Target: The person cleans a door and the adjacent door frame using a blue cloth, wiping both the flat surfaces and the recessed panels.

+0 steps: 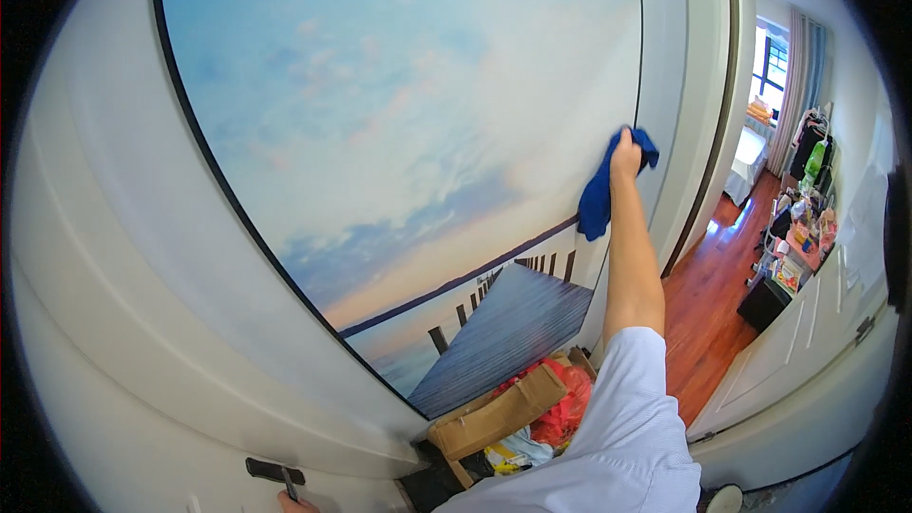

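Observation:
My right hand grips a dark blue cloth at the right edge of a large framed picture. Part of the cloth hangs below my fist, and a corner sticks out to the right over the black frame edge. The picture shows a cloudy sky above water and a wooden pier. At the bottom left, my left hand is on the lever of a dark door handle. Most of that hand is cut off by the frame.
Below the picture are a cardboard box, a red plastic bag and other bags. To the right, a white panelled door stands open onto a room with a red wood floor, a cluttered pink table and hanging clothes.

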Demonstrator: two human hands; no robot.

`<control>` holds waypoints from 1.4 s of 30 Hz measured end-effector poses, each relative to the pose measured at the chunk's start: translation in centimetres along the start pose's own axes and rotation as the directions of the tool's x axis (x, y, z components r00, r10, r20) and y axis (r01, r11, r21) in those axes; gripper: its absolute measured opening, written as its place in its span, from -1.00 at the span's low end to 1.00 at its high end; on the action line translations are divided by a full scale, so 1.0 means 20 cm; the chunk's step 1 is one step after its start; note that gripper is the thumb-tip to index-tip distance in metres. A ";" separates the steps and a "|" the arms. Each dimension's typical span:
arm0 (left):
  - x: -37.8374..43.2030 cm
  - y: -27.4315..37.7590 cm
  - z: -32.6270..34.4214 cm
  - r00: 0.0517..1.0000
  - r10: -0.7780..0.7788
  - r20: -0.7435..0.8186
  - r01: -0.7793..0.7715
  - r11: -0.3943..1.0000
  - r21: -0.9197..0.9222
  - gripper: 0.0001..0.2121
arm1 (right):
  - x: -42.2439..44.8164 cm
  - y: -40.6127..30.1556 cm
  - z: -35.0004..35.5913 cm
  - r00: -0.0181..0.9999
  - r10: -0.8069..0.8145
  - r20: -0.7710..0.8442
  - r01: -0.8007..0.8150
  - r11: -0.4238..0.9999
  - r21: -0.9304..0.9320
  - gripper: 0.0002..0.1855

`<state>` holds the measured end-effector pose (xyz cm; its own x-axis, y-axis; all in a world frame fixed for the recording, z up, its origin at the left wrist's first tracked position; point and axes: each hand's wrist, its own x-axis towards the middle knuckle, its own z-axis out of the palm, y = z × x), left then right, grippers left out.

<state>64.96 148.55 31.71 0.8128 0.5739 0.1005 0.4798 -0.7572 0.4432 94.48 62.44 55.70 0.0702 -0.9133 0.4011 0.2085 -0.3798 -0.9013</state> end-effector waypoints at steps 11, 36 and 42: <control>0.05 -0.13 0.09 0.999 0.017 -0.048 -0.017 1.000 -0.010 -0.68 | -0.02 -0.96 0.22 0.923 -0.280 0.264 0.215 0.944 0.250 -0.42; 0.09 -0.17 0.12 0.995 0.058 -0.086 -0.055 0.998 0.033 -0.71 | -1.72 -0.23 0.03 0.067 -0.830 0.554 0.908 0.282 0.311 -0.79; 0.08 -0.13 0.10 0.987 0.150 -0.061 -0.145 0.987 0.071 -0.64 | -1.23 -0.43 0.11 0.465 -0.860 0.209 0.866 0.491 0.094 -0.55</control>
<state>65.64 150.79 28.88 0.8536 0.4721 0.2201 0.3788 -0.8526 0.3599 93.02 88.54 53.85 0.0568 -0.0673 0.9961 0.2547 -0.9637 -0.0796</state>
